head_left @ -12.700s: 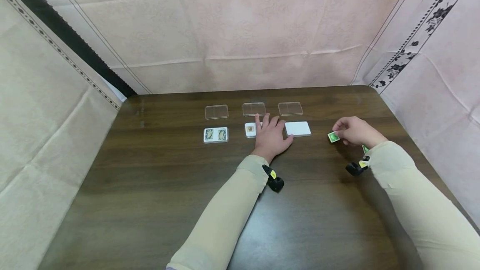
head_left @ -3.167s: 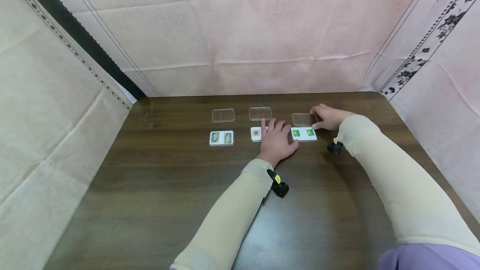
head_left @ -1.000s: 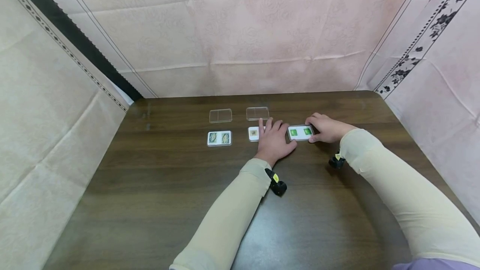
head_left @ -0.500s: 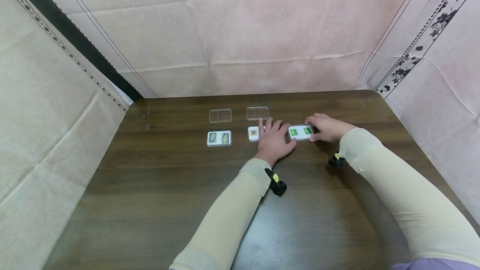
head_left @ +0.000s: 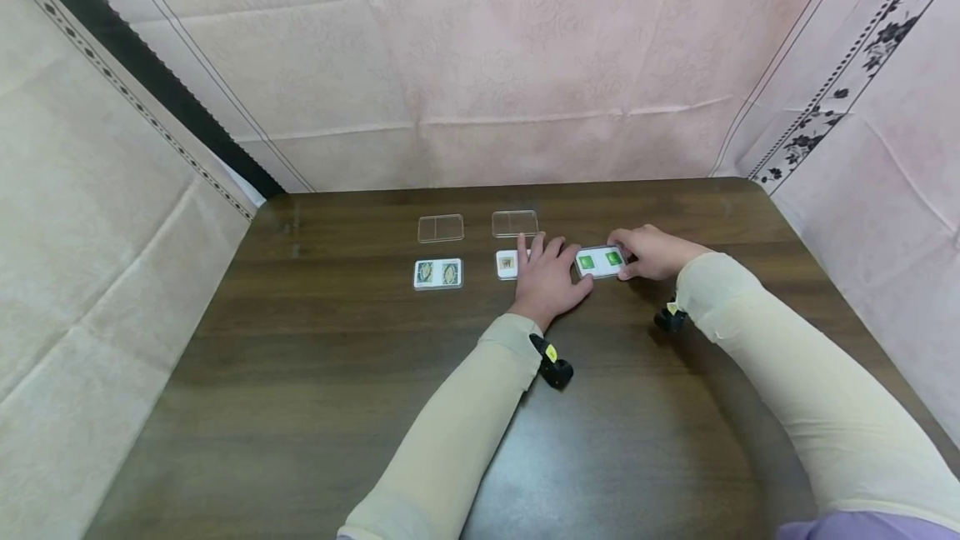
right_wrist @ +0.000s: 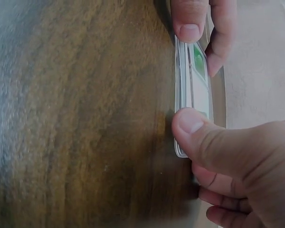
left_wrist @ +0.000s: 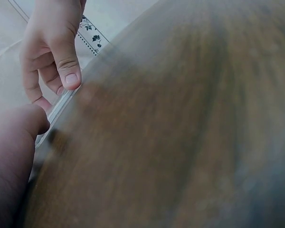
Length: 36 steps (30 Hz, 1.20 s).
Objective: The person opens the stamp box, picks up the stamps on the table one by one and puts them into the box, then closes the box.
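A white rectangular plate with two green squares [head_left: 601,261] lies on the table, with clear plastic layers along its edge [right_wrist: 183,85]. My right hand [head_left: 656,254] pinches its right end, thumb on the near edge and fingers on the far side. My left hand [head_left: 547,280] spreads over the table. Its thumb [right_wrist: 190,28] and a finger hold the left end of the green-square plate. The left hand's fingers partly cover a second white plate [head_left: 507,265] with a small brown picture. Whether clear plastic covers the green squares, I cannot tell.
Two clear plastic rectangles [head_left: 441,228] [head_left: 514,223] lie in a row toward the back of the brown table [head_left: 375,407]. In front of the left one sits a white plate with two oval pictures [head_left: 438,274]. A pale cloth [head_left: 480,65] hangs behind.
Two green squares came onto the blank white plate. The third clear rectangle then left the back row and joined that plate, with my right hand on it. Over the last second, almost nothing moves.
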Tool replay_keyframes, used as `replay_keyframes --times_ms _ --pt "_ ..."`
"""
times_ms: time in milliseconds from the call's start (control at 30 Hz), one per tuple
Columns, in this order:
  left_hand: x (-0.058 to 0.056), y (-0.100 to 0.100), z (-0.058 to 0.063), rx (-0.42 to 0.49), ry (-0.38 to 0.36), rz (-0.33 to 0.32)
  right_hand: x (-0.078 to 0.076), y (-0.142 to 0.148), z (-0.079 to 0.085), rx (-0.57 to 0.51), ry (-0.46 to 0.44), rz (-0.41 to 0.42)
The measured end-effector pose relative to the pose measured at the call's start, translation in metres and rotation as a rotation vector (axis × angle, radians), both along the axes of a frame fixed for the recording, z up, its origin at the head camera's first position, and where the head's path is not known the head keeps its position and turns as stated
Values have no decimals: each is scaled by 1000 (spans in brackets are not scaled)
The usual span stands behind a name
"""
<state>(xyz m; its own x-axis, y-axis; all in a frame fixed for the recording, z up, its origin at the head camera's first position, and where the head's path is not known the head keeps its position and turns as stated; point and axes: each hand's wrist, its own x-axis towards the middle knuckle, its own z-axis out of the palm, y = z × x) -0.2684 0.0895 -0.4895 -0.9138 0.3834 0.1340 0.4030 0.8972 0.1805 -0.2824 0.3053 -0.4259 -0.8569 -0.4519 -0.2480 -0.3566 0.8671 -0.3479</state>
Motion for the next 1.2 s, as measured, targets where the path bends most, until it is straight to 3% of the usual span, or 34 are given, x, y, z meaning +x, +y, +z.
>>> replay_keyframes --times_ms 333,500,933,1200 --pt "-1 1 1 -16 2 1 2 -3 7 71 -40 -48" --pt "-2 1 1 -10 6 1 -1 -1 5 75 -10 -65" --pt "-1 -1 -1 -30 22 -13 3 5 -9 -84 -21 -95" --pt "1 -2 -1 -28 34 -16 5 7 -7 -79 -6 -92"
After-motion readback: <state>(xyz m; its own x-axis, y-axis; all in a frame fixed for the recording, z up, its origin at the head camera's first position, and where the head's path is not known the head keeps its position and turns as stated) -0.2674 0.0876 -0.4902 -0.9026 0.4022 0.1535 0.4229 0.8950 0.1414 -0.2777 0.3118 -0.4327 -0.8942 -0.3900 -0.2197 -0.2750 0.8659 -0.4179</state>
